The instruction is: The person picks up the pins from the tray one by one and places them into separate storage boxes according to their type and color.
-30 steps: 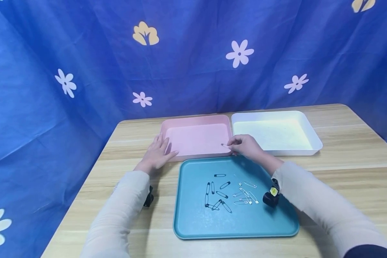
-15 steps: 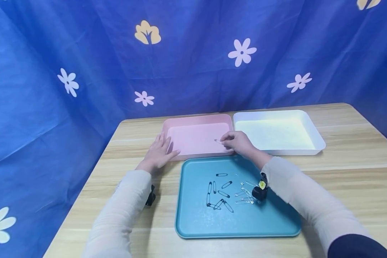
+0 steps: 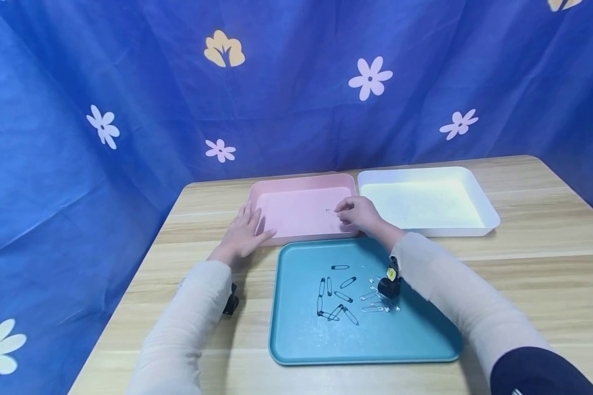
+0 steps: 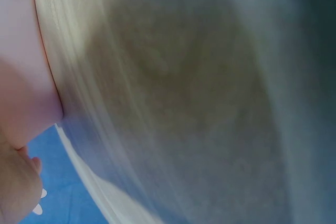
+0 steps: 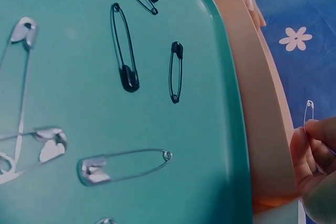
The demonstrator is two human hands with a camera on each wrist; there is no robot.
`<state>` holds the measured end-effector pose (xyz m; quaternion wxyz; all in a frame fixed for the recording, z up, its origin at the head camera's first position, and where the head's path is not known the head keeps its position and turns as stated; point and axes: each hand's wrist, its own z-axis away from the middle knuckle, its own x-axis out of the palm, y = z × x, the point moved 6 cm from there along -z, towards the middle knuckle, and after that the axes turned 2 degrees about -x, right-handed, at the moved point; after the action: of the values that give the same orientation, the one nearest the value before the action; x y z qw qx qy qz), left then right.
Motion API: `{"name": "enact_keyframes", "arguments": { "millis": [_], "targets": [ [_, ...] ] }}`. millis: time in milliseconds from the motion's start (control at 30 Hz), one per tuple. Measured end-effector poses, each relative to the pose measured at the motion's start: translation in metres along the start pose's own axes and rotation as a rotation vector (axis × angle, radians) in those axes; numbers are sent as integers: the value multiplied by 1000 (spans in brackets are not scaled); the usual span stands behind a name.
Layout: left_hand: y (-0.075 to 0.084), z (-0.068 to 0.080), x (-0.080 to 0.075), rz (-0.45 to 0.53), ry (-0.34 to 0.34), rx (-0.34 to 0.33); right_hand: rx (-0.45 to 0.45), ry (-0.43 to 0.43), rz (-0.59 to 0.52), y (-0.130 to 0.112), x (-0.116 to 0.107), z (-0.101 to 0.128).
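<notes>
The teal tray (image 3: pixel 296 340) lay nearest the person on the wooden table (image 3: pixel 548 274), and it serves as the landmark here. On its floor lay a loose scatter of black safety pins (image 3: pixel 333 299) toward the middle and silver safety pins (image 3: pixel 373 302) just to their right, partly hidden under the right forearm, which crossed the tray's right half.

Just beyond the teal tray's far edge, touching or nearly touching it, sat the pink tray (image 3: pixel 301 184). The right hand (image 3: pixel 358 215) hung over the near right part of the pink tray, its thumb and fingertips (image 5: pixel 307 129) pinched together on a single silver safety pin (image 3: pixel 331 211), which stuck out past the fingers above the pink floor.

The left hand (image 3: pixel 243 233) rested beyond the teal tray's far left corner, fingers straight and slightly apart, flat against the pink tray's left wall and the table.

Beyond the teal tray's far right corner stood the white tray (image 3: pixel 479 192), beside the pink one. A blue flowered cloth (image 3: pixel 128 109) hung behind everything.
</notes>
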<state>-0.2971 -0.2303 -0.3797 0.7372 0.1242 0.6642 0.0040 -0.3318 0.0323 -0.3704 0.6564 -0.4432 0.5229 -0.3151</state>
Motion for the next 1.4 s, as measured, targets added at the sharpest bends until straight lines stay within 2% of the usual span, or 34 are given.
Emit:
{"name": "enact_keyframes", "arguments": {
  "millis": [400,700,833,1000,1067,1400],
  "targets": [
    [-5,-3,1,42,-24,-49,-42,-24,59,-5,8,-12],
    [-7,-4,-6,45,-32,-68,-67,-33,106,-12,18,-23],
    [-5,-4,-6,26,-29,-67,-40,-43,75,-6,24,-26],
    [-4,-4,-2,26,-26,-64,48,-57,22,7,33,-29],
    [-4,-4,-1,15,-16,-66,41,-63,20,10,35,-31],
    [-4,-2,-4,-23,21,-46,-19,-52,228,2,36,-35]
  ]
}}
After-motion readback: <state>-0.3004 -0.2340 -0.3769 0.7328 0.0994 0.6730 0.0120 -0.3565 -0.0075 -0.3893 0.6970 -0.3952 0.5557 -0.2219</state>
